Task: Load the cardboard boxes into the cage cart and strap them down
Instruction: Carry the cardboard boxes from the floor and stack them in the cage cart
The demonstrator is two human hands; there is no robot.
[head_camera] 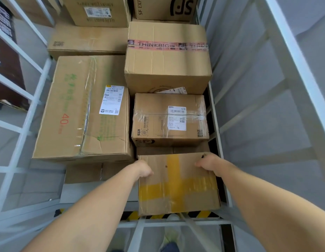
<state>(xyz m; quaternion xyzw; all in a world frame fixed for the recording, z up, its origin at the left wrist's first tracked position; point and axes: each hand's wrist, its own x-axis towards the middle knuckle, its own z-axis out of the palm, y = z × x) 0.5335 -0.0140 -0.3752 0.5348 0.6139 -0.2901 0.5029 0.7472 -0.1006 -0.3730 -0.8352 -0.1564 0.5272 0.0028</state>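
Here, on the far left, the white bars of the cage cart (21, 128) stand upright. Just inside them lies a large box (81, 110) with green print, a red "40" and a white shipping label, resting on another carton. To its right the left hand (143, 169) grips the left edge of a yellow-taped box (178, 184), with its fingers curled over the rim. This box sits at the near end of the cart, against the right wall. It is blurred, so it may be resting on the cardboard below or held just above it. Beyond it are a small labelled box (169, 119) wrapped in clear tape, then a taller box with pink THINKBIG tape (167, 57). The right hand (209, 164) clasps the yellow-taped box's far right corner, fingers bent around it. The cart's right wall (249, 106) is rightmost.
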